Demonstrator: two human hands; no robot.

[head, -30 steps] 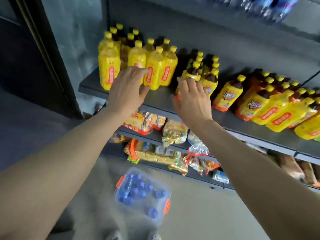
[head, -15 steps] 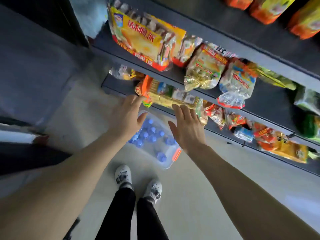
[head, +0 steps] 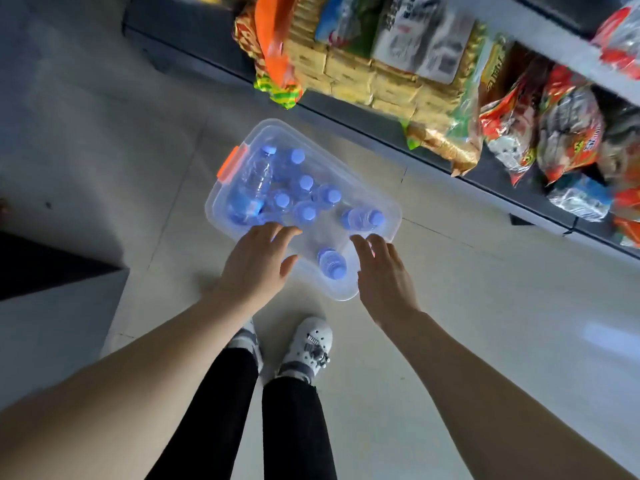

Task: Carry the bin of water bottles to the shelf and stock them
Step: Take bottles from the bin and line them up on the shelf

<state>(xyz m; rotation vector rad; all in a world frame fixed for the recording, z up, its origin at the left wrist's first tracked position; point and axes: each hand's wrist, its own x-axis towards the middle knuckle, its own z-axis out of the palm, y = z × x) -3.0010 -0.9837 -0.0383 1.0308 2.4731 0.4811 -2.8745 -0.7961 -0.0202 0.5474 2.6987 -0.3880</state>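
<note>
A clear plastic bin (head: 363, 199) with an orange latch (head: 231, 165) sits on the tiled floor in front of my feet. Several water bottles with blue caps (head: 305, 183) stand in it, and one bottle (head: 254, 180) lies on its side at the left. My left hand (head: 258, 263) hovers over the bin's near left part, fingers spread and empty. Over the near right corner, my right hand (head: 382, 271) is also spread and holds nothing. A single bottle (head: 331, 262) stands between the two hands.
A dark low shelf (head: 363, 119) runs along the top right, loaded with snack packets (head: 388, 74) and noodle bags (head: 561, 133). A dark block (head: 52, 265) stands at the left. My white shoes (head: 308, 344) are just behind the bin.
My view dropped from the upper shelf of yellow bottles down to the floor. Both hands came down from that shelf and now hover over the bin.
</note>
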